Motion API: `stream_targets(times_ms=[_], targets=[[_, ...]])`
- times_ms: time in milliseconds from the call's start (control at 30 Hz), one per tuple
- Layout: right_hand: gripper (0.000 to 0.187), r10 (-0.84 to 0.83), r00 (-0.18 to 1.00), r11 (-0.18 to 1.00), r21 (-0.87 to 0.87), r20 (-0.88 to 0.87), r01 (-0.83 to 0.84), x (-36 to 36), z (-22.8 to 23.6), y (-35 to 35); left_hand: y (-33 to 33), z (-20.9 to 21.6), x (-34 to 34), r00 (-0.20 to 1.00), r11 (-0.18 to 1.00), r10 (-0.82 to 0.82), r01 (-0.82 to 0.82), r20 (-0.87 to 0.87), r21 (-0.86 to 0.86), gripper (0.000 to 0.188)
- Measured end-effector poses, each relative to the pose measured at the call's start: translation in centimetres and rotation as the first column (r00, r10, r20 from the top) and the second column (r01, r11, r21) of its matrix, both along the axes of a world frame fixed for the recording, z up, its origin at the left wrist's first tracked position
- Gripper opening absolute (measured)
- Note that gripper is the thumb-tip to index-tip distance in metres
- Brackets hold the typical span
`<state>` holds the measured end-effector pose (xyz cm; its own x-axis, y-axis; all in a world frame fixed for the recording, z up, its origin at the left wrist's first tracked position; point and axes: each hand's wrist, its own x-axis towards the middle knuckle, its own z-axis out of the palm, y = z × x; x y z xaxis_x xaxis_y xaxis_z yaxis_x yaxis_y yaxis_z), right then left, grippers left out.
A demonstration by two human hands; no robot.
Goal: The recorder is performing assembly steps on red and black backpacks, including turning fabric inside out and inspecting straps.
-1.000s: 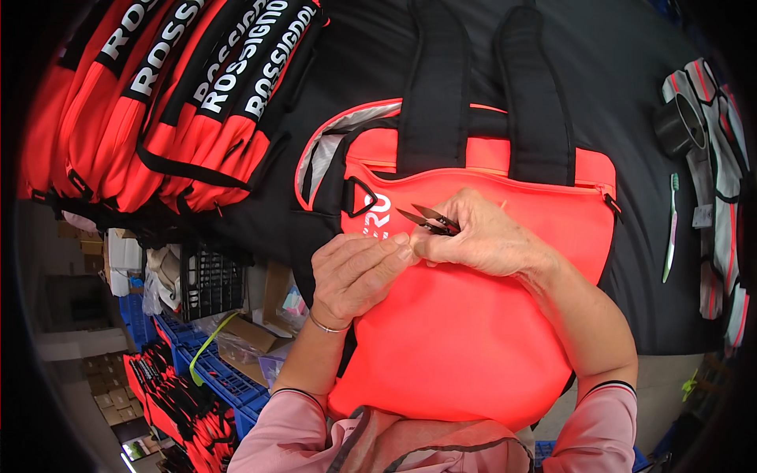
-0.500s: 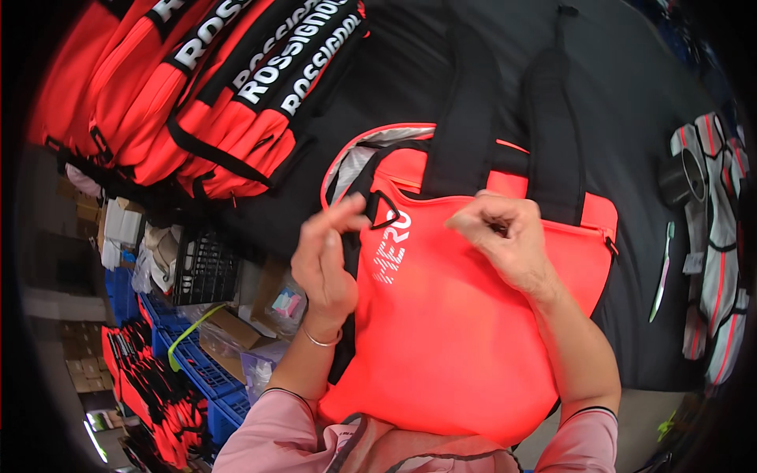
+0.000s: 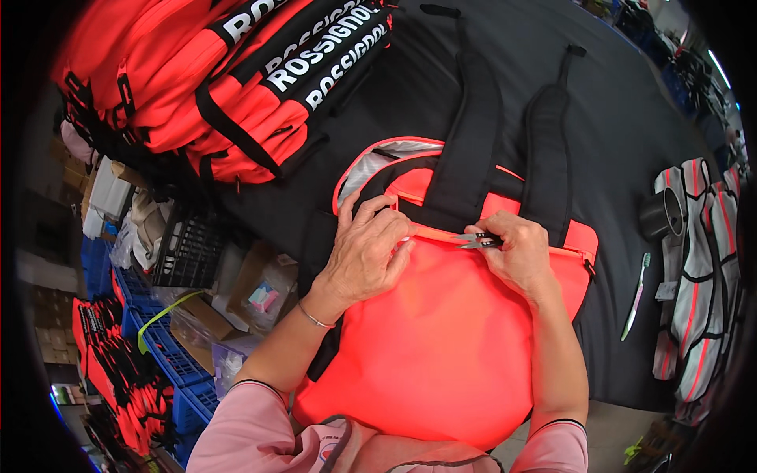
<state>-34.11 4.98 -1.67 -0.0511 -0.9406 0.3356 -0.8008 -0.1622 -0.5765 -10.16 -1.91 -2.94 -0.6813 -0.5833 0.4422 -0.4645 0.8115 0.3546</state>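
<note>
A red backpack (image 3: 426,339) lies in front of me on the black-covered table, its two black shoulder straps (image 3: 477,118) stretching away from me. My left hand (image 3: 364,248) rests on the upper part of the bag, thumb and fingers closed on the red edge along the zipper opening. My right hand (image 3: 516,248) grips a small pair of thread snips (image 3: 471,240), whose blades point left and lie close to that edge. Most of the snips' handle is hidden inside the fist. Left of the straps, a flap with grey lining (image 3: 382,158) stands open.
Several red and black bags (image 3: 244,118) are stacked at the far left. On the right are a black cup (image 3: 658,214), a toothbrush (image 3: 635,296) and grey-red strips (image 3: 698,276). Blue crates (image 3: 162,331), a black basket (image 3: 189,248) and a cardboard box (image 3: 244,288) stand at the left.
My left hand has come down from above the bag and closed on its edge. The right hand has turned, and the snips now show in it. The view has shifted slightly.
</note>
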Motion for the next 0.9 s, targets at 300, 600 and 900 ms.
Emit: stream_targets(times_ms=[300,600,900], targets=[[0.013,-0.08,0.726,0.946,0.282,0.683,-0.161,-2.5,0.5,-0.4,0.1,0.1,-0.3,0.999,0.999,0.027,-0.029,-0.031,-0.043,0.019],[0.024,-0.176,0.332,0.98,0.133,0.927,0.147,-3.5,-0.3,-0.8,0.0,0.8,-2.3,0.986,0.998,0.056,-0.058,0.16,0.009,0.029],[0.024,-0.118,0.367,0.922,-0.035,0.923,0.385,-7.6,2.4,2.2,1.0,-0.2,-6.2,0.909,0.974,-0.228,0.216,0.349,0.073,0.075]])
